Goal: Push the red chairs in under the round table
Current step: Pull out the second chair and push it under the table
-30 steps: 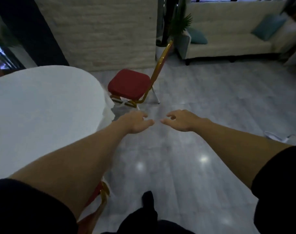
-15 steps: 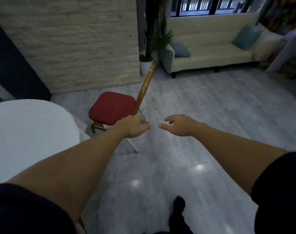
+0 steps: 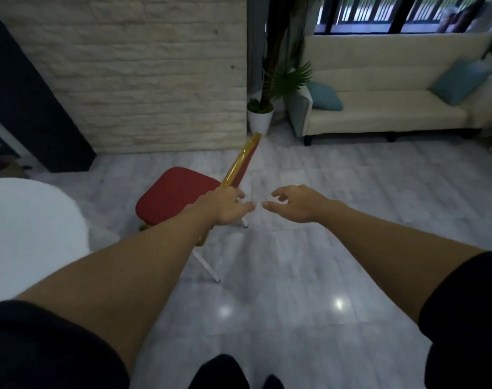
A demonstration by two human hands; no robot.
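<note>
A red chair (image 3: pixel 173 196) with a gold frame stands on the floor, its seat facing the round white table (image 3: pixel 28 234) at the left and its gold-edged backrest (image 3: pixel 240 161) rising toward the middle. The chair stands clear of the table's edge. My left hand (image 3: pixel 228 207) is stretched out in front of the lower backrest, fingers apart, holding nothing. My right hand (image 3: pixel 294 202) hovers just to the right of it over the floor, fingers spread and empty.
Behind the chair runs a pale brick wall (image 3: pixel 144 68). A potted plant (image 3: pixel 261 113) stands at its corner and a cream sofa (image 3: pixel 379 113) with blue cushions lines the back right. Glossy grey floor (image 3: pixel 309 248) spreads to the right and front.
I have stepped closer; the chair looms larger and nearer my hands. The table has slid out to the left of view. Both hands stay extended and empty.
</note>
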